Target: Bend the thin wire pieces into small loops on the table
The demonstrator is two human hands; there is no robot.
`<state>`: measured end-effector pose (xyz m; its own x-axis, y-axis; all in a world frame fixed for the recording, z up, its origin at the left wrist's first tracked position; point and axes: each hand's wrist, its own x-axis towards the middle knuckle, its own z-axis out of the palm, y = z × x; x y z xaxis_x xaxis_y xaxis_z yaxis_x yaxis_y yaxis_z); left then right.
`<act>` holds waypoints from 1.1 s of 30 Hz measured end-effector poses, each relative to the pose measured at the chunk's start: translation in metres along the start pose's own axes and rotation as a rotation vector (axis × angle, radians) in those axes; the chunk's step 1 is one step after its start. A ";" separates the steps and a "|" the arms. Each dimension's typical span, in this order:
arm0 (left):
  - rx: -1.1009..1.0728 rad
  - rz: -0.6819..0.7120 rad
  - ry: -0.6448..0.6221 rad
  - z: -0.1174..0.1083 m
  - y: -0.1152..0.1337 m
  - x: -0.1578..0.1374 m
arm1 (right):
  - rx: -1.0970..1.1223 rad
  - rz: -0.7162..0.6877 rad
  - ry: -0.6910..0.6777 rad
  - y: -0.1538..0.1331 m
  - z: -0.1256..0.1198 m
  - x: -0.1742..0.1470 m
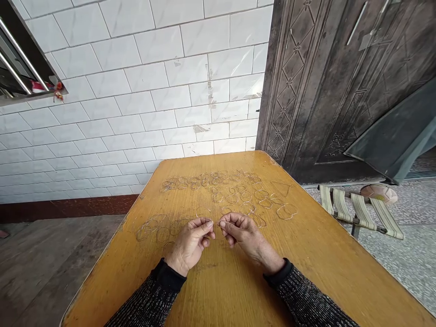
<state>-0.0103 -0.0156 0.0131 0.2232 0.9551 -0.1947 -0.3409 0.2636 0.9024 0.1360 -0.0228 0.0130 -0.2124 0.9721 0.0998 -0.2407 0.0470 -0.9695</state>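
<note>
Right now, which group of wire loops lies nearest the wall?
The long back row: it stretches along the far part of the table, while the left cluster and the right loops lie farther from the wall.

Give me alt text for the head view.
Left hand and right hand, fingers pinched, nearly meet above a wooden table; anything held is too fine to discern. Thin wire-like loops lie beside and beyond them, before a white tiled wall and dark door.
</note>
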 end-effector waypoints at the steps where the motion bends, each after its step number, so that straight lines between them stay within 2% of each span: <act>1: 0.002 0.001 -0.004 0.000 0.000 0.000 | -0.005 0.001 0.001 0.000 0.000 0.000; 14: 0.014 0.009 0.001 -0.003 0.000 0.001 | -0.071 0.080 -0.029 0.002 -0.006 0.001; 22: -0.041 0.041 0.069 -0.003 -0.001 0.002 | -0.083 0.122 -0.011 0.011 -0.002 0.002; 29: -0.004 0.092 0.102 -0.004 -0.004 0.005 | -0.042 0.095 -0.018 0.016 0.003 0.003; 33: -0.055 0.020 0.110 -0.006 -0.005 0.008 | -0.036 0.091 -0.070 0.014 0.002 0.002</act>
<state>-0.0119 -0.0083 0.0044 0.1156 0.9684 -0.2209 -0.3947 0.2488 0.8845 0.1301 -0.0211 -0.0002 -0.2980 0.9542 0.0249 -0.1834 -0.0316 -0.9825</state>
